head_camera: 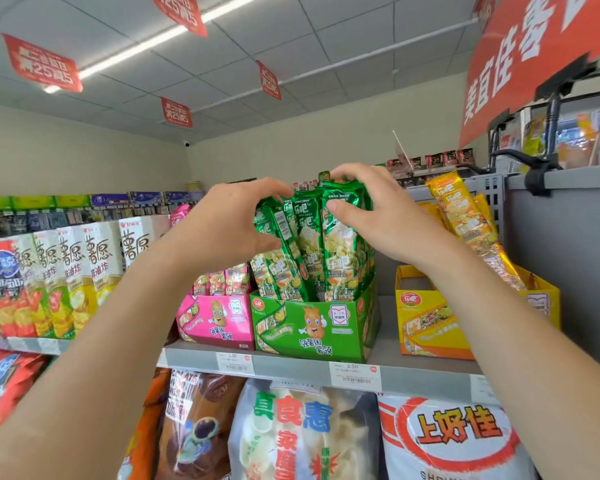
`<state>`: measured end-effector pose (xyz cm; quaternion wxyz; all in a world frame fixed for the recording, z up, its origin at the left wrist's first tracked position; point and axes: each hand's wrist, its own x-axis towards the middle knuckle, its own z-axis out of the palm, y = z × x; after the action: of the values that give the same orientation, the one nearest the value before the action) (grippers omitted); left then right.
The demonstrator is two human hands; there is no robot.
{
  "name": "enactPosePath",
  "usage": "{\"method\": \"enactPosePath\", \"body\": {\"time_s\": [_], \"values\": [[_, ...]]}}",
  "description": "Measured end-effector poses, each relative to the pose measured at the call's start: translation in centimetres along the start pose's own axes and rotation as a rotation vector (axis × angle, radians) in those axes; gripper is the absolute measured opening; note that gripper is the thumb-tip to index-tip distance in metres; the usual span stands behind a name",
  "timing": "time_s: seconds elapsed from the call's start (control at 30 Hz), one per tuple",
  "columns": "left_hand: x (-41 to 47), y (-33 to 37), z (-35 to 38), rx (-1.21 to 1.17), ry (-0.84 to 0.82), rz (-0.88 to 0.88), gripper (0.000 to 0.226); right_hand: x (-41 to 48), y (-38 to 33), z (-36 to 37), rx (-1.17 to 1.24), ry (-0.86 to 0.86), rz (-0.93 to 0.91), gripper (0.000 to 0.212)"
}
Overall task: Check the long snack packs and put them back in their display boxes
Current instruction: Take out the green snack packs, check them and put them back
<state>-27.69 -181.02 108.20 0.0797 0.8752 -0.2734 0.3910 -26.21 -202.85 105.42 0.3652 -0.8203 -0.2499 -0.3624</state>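
The green snack packs (312, 237), stood upright in the green display box (312, 329) on the shelf (291, 367), are clasped near their tops by the curled fingers of the left hand (229, 223) and right hand (373, 211), and, being judged light, slippery and crushable, are best held gently by the sealed ends.

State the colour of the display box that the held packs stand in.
Green display box, clearest in the head view.

Red ceiling banners (42, 63), shelf price tags (355, 375)

I'm seeing glossy green packs (312, 244) in a green box (312, 329), a pink box (219, 320) and yellow box (430, 329) flanking.
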Motion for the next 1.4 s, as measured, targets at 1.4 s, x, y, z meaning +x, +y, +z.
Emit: {"method": "enactPosePath", "body": {"time_s": [1.4], "values": [[-13.6,2.9,4.2,-1.688,0.537,-0.807,0.022,-22.9,-6.0,8.6,0.124,-0.164,0.164,0.041]]}}
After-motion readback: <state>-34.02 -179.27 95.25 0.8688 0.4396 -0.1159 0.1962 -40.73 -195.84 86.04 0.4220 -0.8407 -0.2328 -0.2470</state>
